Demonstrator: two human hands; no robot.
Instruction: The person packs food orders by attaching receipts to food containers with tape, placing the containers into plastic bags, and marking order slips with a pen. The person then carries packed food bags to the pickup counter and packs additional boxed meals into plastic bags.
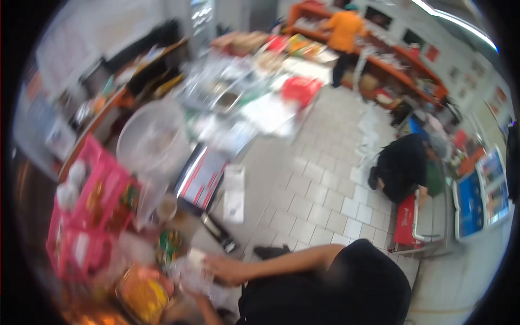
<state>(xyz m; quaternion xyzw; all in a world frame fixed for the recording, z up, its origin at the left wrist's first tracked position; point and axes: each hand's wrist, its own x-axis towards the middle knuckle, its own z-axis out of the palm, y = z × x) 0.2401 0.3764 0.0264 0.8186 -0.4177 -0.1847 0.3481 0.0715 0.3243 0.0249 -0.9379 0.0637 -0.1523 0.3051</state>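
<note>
Near the bottom centre, my right hand (pixel 225 269) is closed on a clear plastic bag (pixel 189 273) with something pale at its top. Lower down, my left hand (pixel 197 305) is blurred beside the same bag, and its fingers cannot be made out. To the left of the bag lies a yellow and orange package (pixel 143 295). A green packet (pixel 169 245) is just above the bag. The pink basket (pixel 81 238) stands at the left with small items in it.
A large translucent tub (pixel 151 135), a tablet-like screen (pixel 201 177) and a white paper slip (pixel 234 194) are on the table. Plastic bags cover its far part. A person in black (pixel 401 165) bends by a red crate (pixel 405 221); a person in orange (pixel 344 31) stands at far shelves.
</note>
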